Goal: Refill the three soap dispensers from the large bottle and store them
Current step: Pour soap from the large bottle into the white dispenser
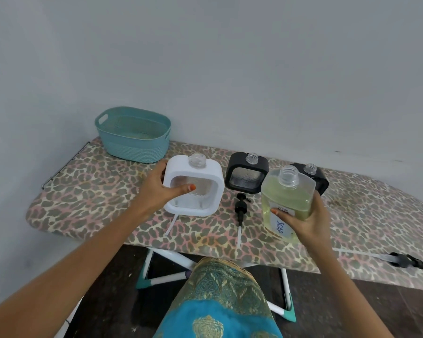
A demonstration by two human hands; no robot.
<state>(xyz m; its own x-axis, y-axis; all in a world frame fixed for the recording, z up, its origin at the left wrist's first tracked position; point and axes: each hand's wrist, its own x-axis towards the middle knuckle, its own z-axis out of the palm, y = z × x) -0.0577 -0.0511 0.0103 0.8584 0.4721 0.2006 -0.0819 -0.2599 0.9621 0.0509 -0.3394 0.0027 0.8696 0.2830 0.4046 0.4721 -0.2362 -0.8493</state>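
My left hand (pixel 160 189) grips the left side of a white square soap dispenser (pixel 200 172), thumb across its clear front; its neck is uncapped. My right hand (pixel 305 219) holds up the large clear bottle (pixel 287 198) of yellowish soap, labelled SOAP, uncapped and upright. Behind it stand two black dispensers, one (pixel 247 173) in the middle and one (pixel 313 175) partly hidden by the bottle, both with bare necks.
A teal basket (pixel 132 134) stands at the back left of the leopard-print ironing board (pixel 83 191). A black pump (pixel 241 208) lies between the dispensers, another pump (pixel 405 261) at the right front edge, and a white tube (pixel 171 225) under the white dispenser. A wall runs behind.
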